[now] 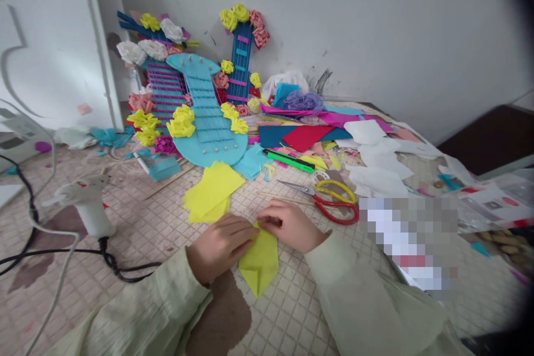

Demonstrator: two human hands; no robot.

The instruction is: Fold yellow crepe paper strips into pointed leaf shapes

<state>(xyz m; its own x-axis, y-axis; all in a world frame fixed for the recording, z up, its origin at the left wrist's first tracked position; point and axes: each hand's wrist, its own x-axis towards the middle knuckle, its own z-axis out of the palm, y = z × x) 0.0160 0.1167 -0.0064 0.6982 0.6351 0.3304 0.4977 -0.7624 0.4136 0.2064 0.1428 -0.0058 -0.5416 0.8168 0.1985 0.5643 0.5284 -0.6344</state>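
Observation:
A folded piece of yellow crepe paper (pixel 261 258) lies on the table in front of me, its lower end coming to a point. At its upper end, my left hand (pixel 227 242) has its fingers closed on the left side of the paper. My right hand (pixel 290 225) pinches the top edge from the right, thumb and fingers together. The fingertips of both hands nearly meet, and the bit of paper between them is partly hidden. Just beyond my hands sits a stack of yellow paper sheets (pixel 212 189).
Scissors (pixel 334 200) with red and yellow handles and a green utility knife (pixel 290 160) lie beyond my right hand. A white glue gun (pixel 89 206) with cables stands left. Behind are a light-blue stringed paper instrument (pixel 202 111) with yellow flowers, and coloured scraps.

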